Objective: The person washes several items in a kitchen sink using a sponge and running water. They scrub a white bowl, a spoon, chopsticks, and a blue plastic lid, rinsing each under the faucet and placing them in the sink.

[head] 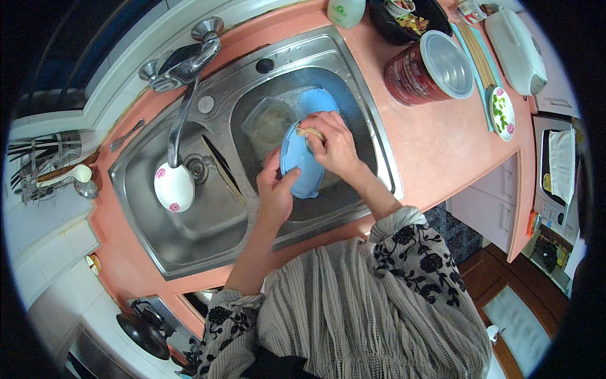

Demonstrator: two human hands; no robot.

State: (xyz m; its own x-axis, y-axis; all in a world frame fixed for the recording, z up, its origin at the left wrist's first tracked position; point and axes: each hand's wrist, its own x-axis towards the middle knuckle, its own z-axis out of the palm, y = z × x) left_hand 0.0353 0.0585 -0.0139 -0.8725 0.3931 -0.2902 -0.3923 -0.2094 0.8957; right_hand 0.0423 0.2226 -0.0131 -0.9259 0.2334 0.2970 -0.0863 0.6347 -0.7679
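Note:
My left hand (pixel 279 187) grips the lower left edge of a blue plastic lid or shallow dish (pixel 303 163), tilted above the right sink basin. Pressed to its upper edge is a yellowish sponge or cloth (pixel 311 132), held in my right hand (pixel 334 144). Below, in the right basin (pixel 350 189), lie a clear plastic container (pixel 271 122) and another blue plastic piece (pixel 319 99). In the left basin (pixel 156 237) a white bowl with pink flowers (pixel 174 187) sits under the spout, and chopsticks (pixel 225 173) lie beside the drain.
The faucet (pixel 182 71) reaches over the left basin. On the counter right of the sink (pixel 426 142) stand a red tub with a clear lid (pixel 426 71), a black container (pixel 378 21), a soap bottle (pixel 346 12), chopsticks on a cloth (pixel 476 54) and a small dish of chopped greens (pixel 503 113). A fork (pixel 127 135) lies at left.

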